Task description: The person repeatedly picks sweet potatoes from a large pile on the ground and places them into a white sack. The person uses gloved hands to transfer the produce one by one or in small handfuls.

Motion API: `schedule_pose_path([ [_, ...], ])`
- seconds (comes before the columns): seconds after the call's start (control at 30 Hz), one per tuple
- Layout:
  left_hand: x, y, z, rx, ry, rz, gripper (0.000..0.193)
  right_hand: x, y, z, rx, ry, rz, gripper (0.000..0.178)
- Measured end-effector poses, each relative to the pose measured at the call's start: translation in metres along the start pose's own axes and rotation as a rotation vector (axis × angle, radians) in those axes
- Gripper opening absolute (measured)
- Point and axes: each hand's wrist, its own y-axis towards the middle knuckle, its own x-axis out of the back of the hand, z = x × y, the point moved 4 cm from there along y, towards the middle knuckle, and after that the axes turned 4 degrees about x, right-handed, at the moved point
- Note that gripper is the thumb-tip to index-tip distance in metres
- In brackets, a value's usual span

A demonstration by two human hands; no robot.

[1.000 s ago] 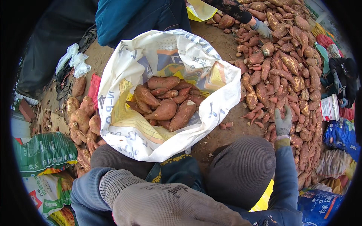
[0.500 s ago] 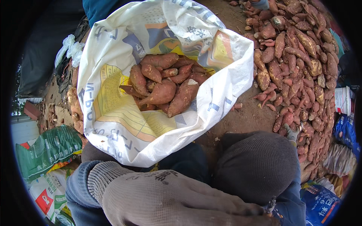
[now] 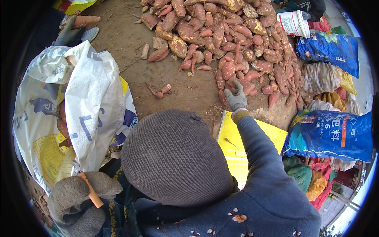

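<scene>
My right hand (image 3: 237, 98), in a grey glove, stretches out at the near edge of a large heap of sweet potatoes (image 3: 221, 35). Its thumb and fingers are apart, the fingertips against the roots. At the lower left my left hand (image 3: 81, 201), in a worn grey-brown glove, is curled round a small knife-like tool (image 3: 90, 191) with an orange handle and a short metal end. Just beyond that hand stands a white woven sack (image 3: 94, 94), its mouth gaping. Only a few sweet potatoes (image 3: 62, 122) show inside; a fold of the wall hides the others.
My knee in grey knit (image 3: 177, 158) rises between my hands. A yellow sheet (image 3: 231, 138) lies beneath my right forearm. Loose root pieces (image 3: 160, 93) dot the soil. Blue sacks (image 3: 331, 132) and a white bucket (image 3: 293, 23) line the right side. A shoe (image 3: 90, 34) shows upper left.
The view has swung right, so the sack now sits at the left and the heap nearer the middle. My left hand appears farther left, its tool now visible. My right arm shows more fully.
</scene>
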Motion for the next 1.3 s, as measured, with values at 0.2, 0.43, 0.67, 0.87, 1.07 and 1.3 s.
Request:
schedule_pose_path([
  [0.2, -0.002, 0.003, -0.001, -0.022, 0.018, 0.026, 0.072, 0.003, -0.021, -0.01, -0.311, -0.394, -0.128, 0.112],
  [0.43, -0.012, 0.021, -0.013, -0.056, 0.167, 0.122, 0.073, -0.041, -0.051, 0.02, -0.079, -0.968, 0.41, 0.087],
  [0.67, -0.023, 0.028, -0.026, -0.205, 0.599, 0.018, 0.05, 0.003, 0.024, 0.04, 0.313, -0.448, -0.215, 0.061],
  [0.87, -0.024, 0.044, -0.027, -0.34, 0.777, 0.273, 0.051, -0.018, 0.171, -0.012, -0.073, 0.243, 0.103, 0.088],
  [1.07, -0.025, 0.052, -0.027, -0.526, 0.717, 0.28, 0.061, -0.017, 0.156, 0.011, -0.051, -0.337, 0.218, 0.101],
  [1.3, -0.012, 0.024, -0.04, -0.613, 0.616, 0.053, 0.048, -0.041, 0.041, 0.139, 0.027, 0.646, 0.194, 0.053],
])
